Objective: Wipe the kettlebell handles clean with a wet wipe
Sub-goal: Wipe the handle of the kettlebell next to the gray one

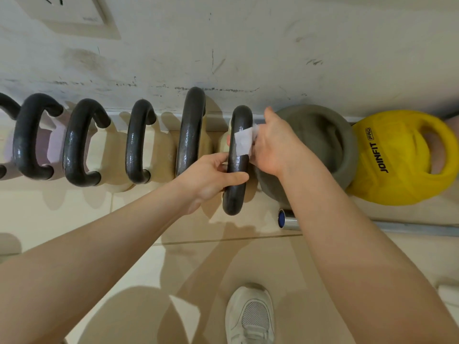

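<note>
A row of kettlebells with dark metal handles stands along the wall. My left hand [214,176] grips the lower part of the rightmost dark handle [236,189]. My right hand [273,142] presses a white wet wipe [243,142] around the upper part of that same handle. The wipe wraps over the front of the bar, and its far end is hidden behind my fingers. The neighbouring handle [190,131] stands just to the left, untouched. Several more handles [135,142] line up further left.
A grey kettlebell [327,135] and a yellow JOINFIT ball [397,157] sit right of my hands against the wall. A metal bar end [285,219] lies on the tiled floor below them. My white shoe [250,316] stands near the bottom edge.
</note>
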